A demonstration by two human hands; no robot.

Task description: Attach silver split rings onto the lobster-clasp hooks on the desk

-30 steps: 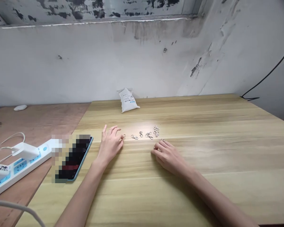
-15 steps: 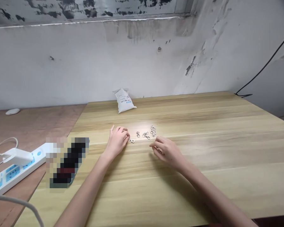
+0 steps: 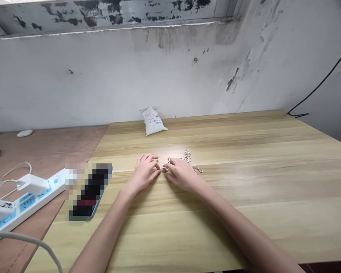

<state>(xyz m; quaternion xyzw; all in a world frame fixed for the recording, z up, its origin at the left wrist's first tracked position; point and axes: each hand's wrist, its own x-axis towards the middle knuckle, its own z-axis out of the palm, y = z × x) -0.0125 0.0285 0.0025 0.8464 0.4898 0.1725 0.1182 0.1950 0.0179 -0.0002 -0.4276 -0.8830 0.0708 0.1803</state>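
A small silver swivel clasp (image 3: pixel 165 170) lies between my two hands, close to the tabletop. My left hand (image 3: pixel 146 173) has its thumb and index finger pinched at the clasp's left end, the other fingers loosely bent. On the clasp's right end are the thumb and fingertips of my right hand (image 3: pixel 182 174), which partly cover it. More metal clasps (image 3: pixel 187 154) lie in a small cluster just beyond my right hand, some hidden behind its knuckles. A separate clasp (image 3: pixel 198 169) rests on the wood beside my right wrist.
A white plastic packet (image 3: pixel 154 122) stands near the wall on the wooden table (image 3: pixel 244 144). To the left lies a blurred phone (image 3: pixel 91 193). Beyond it, a white power strip (image 3: pixel 25 206) with plugged-in chargers sits on a brown surface, and a grey cable (image 3: pixel 31 242) curves in front.
My right hand has moved left to the clasp at my left fingertips. The clasp it held before now appears to lie on the table near my right wrist. The view has shifted slightly.
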